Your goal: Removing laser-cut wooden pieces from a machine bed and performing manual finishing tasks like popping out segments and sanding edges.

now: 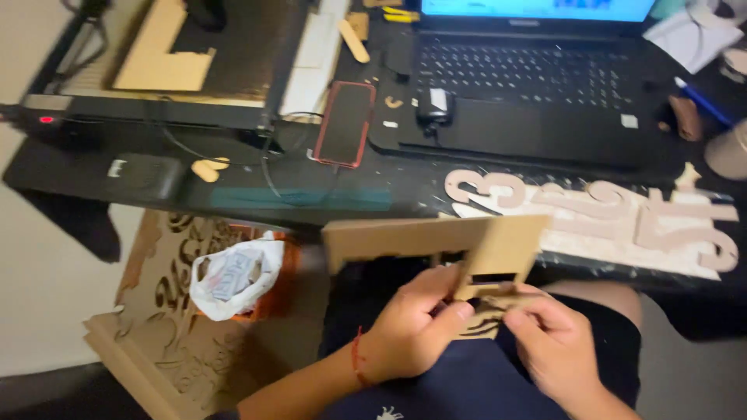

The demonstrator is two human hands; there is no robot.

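Note:
A thin brown board sheet with cut-out holes point(436, 237) is held over my lap, below the desk edge. My left hand point(416, 327), with a red string at the wrist, grips its lower part, thumb pressed near a slot. My right hand point(556, 342) pinches the sheet's lower right corner, close to a small cut piece; whether that piece is loose I cannot tell. Both hands sit side by side, almost touching.
A black desk point(233, 194) carries a laptop point(537, 85), a phone in a red case point(345, 123), a cutting machine with a board inside point(167, 58) and cut-out board numerals point(607, 218). Left of my knee lean cut boards point(167, 327) and a white plastic bag point(233, 276).

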